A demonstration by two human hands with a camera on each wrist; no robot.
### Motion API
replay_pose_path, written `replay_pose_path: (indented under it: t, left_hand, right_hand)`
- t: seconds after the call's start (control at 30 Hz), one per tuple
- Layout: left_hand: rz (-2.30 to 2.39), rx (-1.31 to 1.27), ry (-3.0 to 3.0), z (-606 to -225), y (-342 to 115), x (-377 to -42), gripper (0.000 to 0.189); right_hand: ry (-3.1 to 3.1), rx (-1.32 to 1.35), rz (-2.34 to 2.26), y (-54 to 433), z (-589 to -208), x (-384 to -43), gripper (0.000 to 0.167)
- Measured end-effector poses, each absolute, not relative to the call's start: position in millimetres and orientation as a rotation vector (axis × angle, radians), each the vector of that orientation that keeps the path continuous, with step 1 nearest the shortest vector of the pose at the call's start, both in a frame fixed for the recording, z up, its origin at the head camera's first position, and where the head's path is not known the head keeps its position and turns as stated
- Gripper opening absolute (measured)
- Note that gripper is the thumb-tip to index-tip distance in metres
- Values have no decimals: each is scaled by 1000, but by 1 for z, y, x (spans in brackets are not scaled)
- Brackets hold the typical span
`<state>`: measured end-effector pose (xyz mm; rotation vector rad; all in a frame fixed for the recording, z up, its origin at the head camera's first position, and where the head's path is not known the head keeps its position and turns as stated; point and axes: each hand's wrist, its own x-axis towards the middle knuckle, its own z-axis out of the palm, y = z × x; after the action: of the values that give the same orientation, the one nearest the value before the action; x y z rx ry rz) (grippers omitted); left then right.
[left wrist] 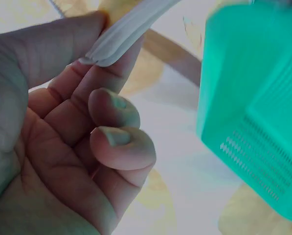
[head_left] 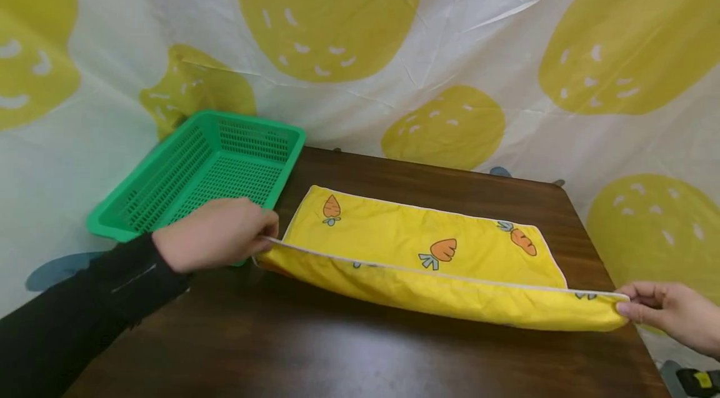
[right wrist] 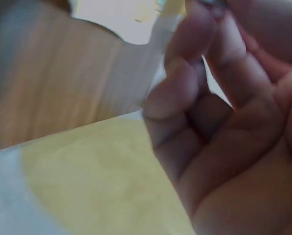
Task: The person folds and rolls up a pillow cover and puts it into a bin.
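A yellow cloth (head_left: 388,223) with printed carrots and white piping lies across the brown table, its near side lifted into a fold. At the left end of that raised edge, my left hand (head_left: 216,232) pinches the cloth's corner. The left wrist view shows the white folded edge (left wrist: 128,32) between thumb and index finger, the other fingers curled below. My right hand (head_left: 666,310) pinches the opposite corner between thumb and fingers. In the right wrist view the pinched spot is mostly cut off at the top. Between both hands the raised edge runs fairly straight, the fabric sagging beneath.
A green perforated plastic basket (head_left: 292,164) stands at the back left, just beyond my left hand. The dark brown table (head_left: 349,354) ends at the right near my right hand. Behind it hangs a white curtain (head_left: 349,104) with yellow fruit prints.
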<state>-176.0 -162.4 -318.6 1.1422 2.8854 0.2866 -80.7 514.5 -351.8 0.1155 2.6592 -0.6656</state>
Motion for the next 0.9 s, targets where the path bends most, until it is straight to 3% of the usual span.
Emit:
replay_pose_path:
  t: [0.2, 0.43, 0.9]
  left_hand:
    - [156, 1048, 2963, -298, -143, -246, 8]
    - [-45, 935, 3078, -320, -112, -305, 13]
    - [-270, 733, 3086, -341, -72, -335, 21]
  right_hand:
    - [3030, 127, -526, 509, -350, -129, 44]
    - [3000, 199, -657, 501, -365, -178, 63]
    - [2966, 321, -635, 493, -396, -195, 56]
